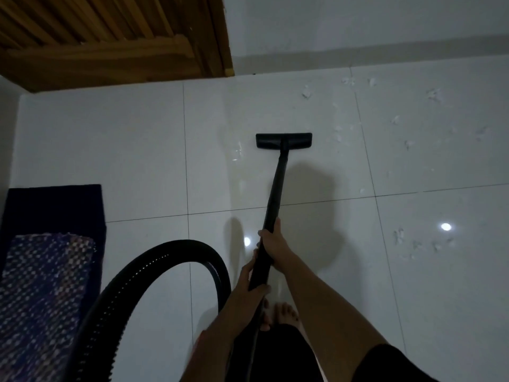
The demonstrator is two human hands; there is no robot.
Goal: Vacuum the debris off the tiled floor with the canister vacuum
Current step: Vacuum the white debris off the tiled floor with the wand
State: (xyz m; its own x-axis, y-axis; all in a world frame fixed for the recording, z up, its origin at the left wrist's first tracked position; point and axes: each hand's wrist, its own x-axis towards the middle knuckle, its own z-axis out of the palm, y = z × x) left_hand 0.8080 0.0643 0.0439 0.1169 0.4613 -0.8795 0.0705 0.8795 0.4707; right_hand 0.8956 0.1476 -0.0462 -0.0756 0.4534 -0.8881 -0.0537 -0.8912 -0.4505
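Observation:
A black vacuum wand [276, 188] slants away from me down to a flat black floor head [283, 140] resting on the glossy white tiled floor [137, 150]. My right hand [274, 245] grips the wand higher along the tube. My left hand [249, 285] holds its lower end near my body. A ribbed black hose [154, 257] arcs from the wand to the lower left. Small white scraps of debris [396, 119] lie scattered to the right of the head, and more debris [413, 241] sits at mid right. The canister itself is out of view.
A wooden slatted door [104, 37] and its frame stand at the top left, with a white wall [358, 23] beside it. Dark blue mats [49, 260] lie along the left edge. My bare feet [281, 315] stand below the hands.

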